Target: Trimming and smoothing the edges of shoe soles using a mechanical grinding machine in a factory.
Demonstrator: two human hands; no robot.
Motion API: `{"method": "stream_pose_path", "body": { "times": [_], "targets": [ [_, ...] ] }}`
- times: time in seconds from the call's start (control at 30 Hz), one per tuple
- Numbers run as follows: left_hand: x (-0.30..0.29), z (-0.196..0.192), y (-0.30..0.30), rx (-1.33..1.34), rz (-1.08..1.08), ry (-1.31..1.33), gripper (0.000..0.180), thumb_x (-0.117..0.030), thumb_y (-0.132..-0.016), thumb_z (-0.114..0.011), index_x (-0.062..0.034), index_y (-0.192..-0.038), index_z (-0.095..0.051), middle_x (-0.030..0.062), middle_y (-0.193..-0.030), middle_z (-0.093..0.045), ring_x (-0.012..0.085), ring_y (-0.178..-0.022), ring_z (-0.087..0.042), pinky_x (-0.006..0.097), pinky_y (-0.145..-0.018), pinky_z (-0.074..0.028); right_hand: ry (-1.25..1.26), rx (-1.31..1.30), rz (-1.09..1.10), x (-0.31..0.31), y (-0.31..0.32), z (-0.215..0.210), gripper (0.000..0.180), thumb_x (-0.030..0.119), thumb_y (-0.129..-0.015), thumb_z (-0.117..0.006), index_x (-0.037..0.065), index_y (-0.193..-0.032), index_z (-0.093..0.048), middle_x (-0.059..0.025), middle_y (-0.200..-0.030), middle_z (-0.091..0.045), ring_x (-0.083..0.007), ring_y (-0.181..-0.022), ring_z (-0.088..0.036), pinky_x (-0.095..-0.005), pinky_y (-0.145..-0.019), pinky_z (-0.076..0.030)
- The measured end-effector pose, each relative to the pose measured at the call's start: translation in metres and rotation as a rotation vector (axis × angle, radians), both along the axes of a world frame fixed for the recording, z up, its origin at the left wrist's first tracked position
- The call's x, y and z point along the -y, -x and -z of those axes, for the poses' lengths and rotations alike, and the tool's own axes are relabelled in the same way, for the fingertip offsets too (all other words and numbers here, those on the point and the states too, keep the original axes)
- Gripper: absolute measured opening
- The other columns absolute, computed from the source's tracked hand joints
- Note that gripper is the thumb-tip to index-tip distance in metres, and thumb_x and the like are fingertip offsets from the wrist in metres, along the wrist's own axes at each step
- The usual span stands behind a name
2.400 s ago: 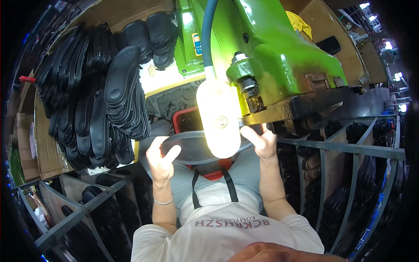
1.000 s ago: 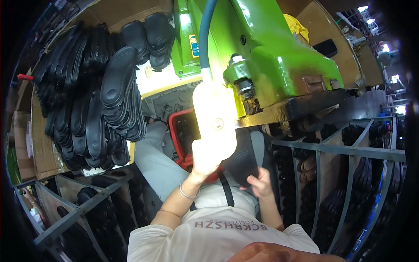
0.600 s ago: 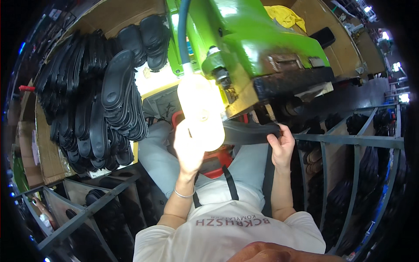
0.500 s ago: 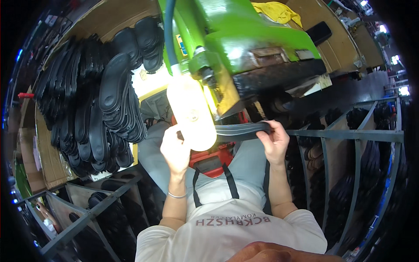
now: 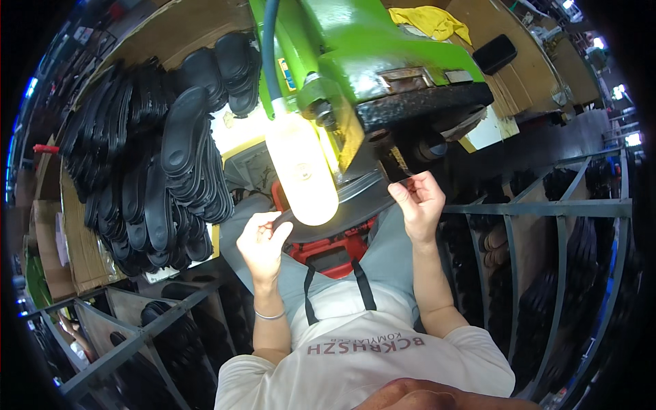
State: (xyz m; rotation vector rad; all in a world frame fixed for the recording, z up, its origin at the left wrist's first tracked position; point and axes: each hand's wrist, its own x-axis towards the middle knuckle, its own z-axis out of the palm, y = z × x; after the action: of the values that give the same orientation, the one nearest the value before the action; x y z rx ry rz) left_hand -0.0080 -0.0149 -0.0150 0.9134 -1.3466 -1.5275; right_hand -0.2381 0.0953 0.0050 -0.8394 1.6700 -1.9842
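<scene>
A black shoe sole (image 5: 361,206) with pale lines along its edge spans the gap between my two hands, below the head of a green machine (image 5: 383,55). My left hand (image 5: 263,247) pinches one end of it between thumb and fingers. The other end is at the fingertips of my right hand (image 5: 421,205), which are closed on it close to the machine's dark working part (image 5: 393,156). A bright lamp (image 5: 304,171) hangs in front and hides part of the sole's middle.
Stacks of black soles (image 5: 188,147) fill a cardboard box at the left. Metal racks (image 5: 540,208) holding more soles stand on both sides. A yellow cloth (image 5: 432,22) and a black object (image 5: 495,55) lie behind the machine. Something red (image 5: 335,254) sits between my knees.
Both hands have shifted slightly left. The sole has turned, its left end lower and its right end higher, with the right end now closer to the machine's working part.
</scene>
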Motion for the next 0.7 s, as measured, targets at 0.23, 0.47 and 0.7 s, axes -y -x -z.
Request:
{"method": "stream_pose_path", "body": {
  "times": [0.23, 0.47, 0.7],
  "targets": [
    [0.006, 0.002, -0.023, -0.078, -0.087, -0.077, 0.025, 0.014, -0.069, -0.067, 0.0027, -0.091, -0.06, 0.0027, -0.08, -0.057, 0.0079, -0.07, -0.054, 0.02, -0.066, -0.045, 0.027, 0.184, -0.102, 0.016, -0.012, -0.004, 0.023, 0.002, -0.075, -0.071, -0.001, -0.092, -0.056, -0.0047, -0.077, -0.062, -0.0052, -0.062, -0.057, -0.017, -0.048, -0.047],
    [-0.008, 0.024, -0.05, -0.011, -0.011, 0.007, 0.026, 0.016, -0.068, -0.068, 0.0011, -0.085, -0.056, 0.0042, -0.08, -0.055, 0.01, -0.073, -0.056, 0.022, -0.067, -0.048, 0.091, 0.215, -0.276, 0.035, -0.022, 0.002, 0.035, -0.008, -0.074, -0.069, -0.002, -0.104, -0.052, -0.0074, -0.09, -0.063, -0.0109, -0.076, -0.061, -0.0221, -0.066, -0.051],
    [-0.005, 0.006, -0.039, 0.163, -0.118, 0.318, 0.023, 0.012, -0.064, -0.073, 0.0031, -0.08, -0.059, 0.0092, -0.081, -0.059, 0.0138, -0.073, -0.059, 0.023, -0.066, -0.049, 0.048, 0.142, -0.273, 0.022, -0.004, 0.025, 0.03, -0.009, -0.077, -0.064, -0.003, -0.105, -0.056, -0.0092, -0.096, -0.063, -0.0131, -0.082, -0.061, -0.0239, -0.069, -0.052]
  ]
}}
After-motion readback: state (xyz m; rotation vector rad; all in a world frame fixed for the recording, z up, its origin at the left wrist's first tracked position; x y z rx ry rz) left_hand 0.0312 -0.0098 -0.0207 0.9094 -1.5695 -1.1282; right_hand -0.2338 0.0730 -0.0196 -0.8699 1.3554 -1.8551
